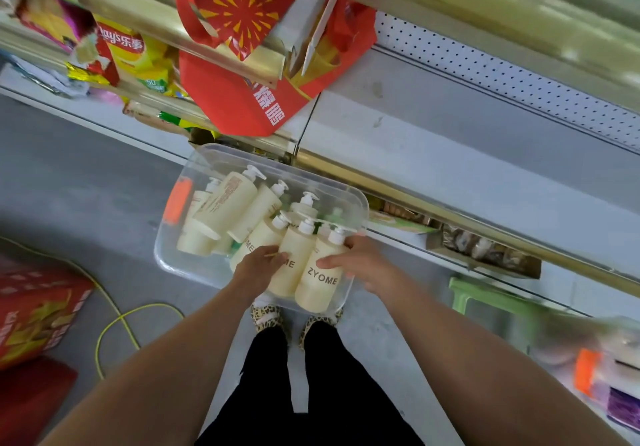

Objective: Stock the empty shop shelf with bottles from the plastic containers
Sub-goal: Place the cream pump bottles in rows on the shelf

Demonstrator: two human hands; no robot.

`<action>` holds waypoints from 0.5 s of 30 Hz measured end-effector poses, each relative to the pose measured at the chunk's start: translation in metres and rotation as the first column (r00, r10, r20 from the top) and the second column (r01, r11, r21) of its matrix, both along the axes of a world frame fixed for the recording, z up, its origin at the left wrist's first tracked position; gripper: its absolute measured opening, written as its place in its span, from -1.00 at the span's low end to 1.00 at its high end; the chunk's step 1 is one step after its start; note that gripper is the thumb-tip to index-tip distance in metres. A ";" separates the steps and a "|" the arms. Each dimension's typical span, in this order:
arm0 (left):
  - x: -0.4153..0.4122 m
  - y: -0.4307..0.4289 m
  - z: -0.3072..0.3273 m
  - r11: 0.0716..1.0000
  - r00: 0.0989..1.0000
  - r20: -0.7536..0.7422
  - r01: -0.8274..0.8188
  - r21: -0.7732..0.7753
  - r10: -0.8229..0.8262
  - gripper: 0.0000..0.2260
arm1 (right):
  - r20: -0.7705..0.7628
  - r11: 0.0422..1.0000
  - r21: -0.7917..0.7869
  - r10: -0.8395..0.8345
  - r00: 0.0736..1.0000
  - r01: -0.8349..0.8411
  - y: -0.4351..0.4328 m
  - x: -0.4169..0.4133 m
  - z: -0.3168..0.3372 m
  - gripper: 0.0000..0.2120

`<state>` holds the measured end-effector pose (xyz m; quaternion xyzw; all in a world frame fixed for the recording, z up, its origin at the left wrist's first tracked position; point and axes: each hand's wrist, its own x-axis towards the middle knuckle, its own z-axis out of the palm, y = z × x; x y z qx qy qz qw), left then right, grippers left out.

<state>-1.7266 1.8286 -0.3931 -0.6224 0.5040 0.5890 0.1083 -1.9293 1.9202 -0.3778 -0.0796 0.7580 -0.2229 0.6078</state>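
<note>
A clear plastic container (353, 200) stands on the floor against the shelving, holding several cream pump bottles marked ZYOME. My left hand (258, 267) grips one cream bottle (294, 258) at its middle. Around the neighbouring cream bottle (320, 284), my right hand (360, 262) is wrapped from the right side, thumb across its front. Both bottles lie at the container's near end, pump heads pointing away from me. More bottles (225, 203) lie piled at the far left of the container. The bare grey shelf (450, 141) stretches beyond it to the right.
Red gift bags (242, 99) and snack packs (135, 54) fill the shelves at upper left. A red carton (38, 310) and yellow cable (117, 321) lie on the floor at left. A green stool (485, 296) and another container with an orange latch (588, 369) sit at right. My feet are just below the container.
</note>
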 end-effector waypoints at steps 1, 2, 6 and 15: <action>0.000 0.001 -0.001 1.000 1.000 0.012 0.005 -0.003 -0.005 -0.53 | 0.039 1.000 -0.023 0.004 0.999 -0.003 0.004 -0.006 0.001 -0.40; -0.001 0.003 -0.001 1.000 0.999 0.026 0.021 -0.009 -0.021 -0.54 | 0.080 0.999 -0.047 0.003 0.997 0.001 0.008 -0.011 0.005 -0.42; -0.005 0.004 -0.006 0.996 0.995 0.058 0.085 -0.016 -0.084 -0.46 | 0.166 0.991 -0.102 -0.071 0.984 0.088 0.024 -0.031 0.007 -0.32; -0.018 0.005 -0.008 0.994 1.000 0.006 -0.022 0.106 0.022 -0.47 | 0.515 0.885 -0.033 -0.383 0.767 0.464 0.031 -0.053 0.003 -0.43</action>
